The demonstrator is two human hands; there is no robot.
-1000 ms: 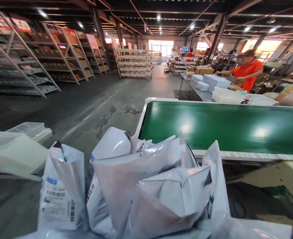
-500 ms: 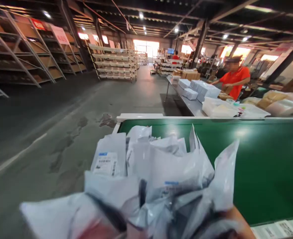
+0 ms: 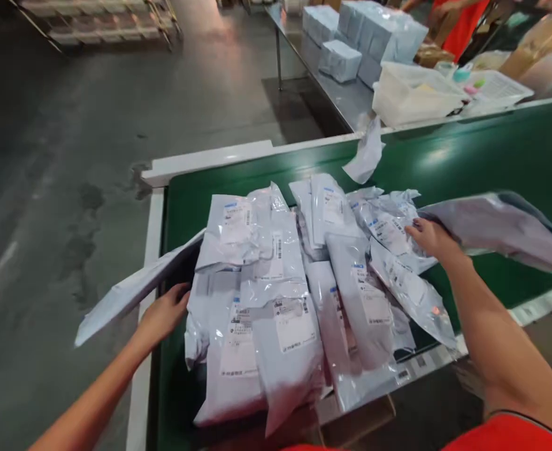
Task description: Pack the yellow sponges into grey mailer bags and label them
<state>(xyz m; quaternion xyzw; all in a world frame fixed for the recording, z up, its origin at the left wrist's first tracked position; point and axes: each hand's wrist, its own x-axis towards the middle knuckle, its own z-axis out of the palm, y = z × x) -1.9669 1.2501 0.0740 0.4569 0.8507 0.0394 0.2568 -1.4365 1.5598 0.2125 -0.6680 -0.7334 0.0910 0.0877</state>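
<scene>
The left hand [image 3: 166,313], fingers slightly bent, reaches in at the left flank of a heap of glossy white plastic mailing bags with printed labels [image 3: 288,326]; its fingertips are hidden, so any grip cannot be told. The right hand [image 3: 430,238] lies against the heap's right side, fingers close together; whether it pinches a bag is unclear. The heap spreads over a flat green conveyor belt [image 3: 186,188]. A flat white bag [image 3: 135,288] juts across the belt's white metal end rail [image 3: 151,238], and a large pinkish-white bag [image 3: 501,222] sticks out beyond the right wrist. A small crumpled white packet [image 3: 367,153] is near the far rail. Past that rail, a grey metal table [image 3: 346,103] bears white wrapped boxes [image 3: 388,37] and a translucent plastic bin [image 3: 417,100], near a co-worker in orange-red [image 3: 464,28].
</scene>
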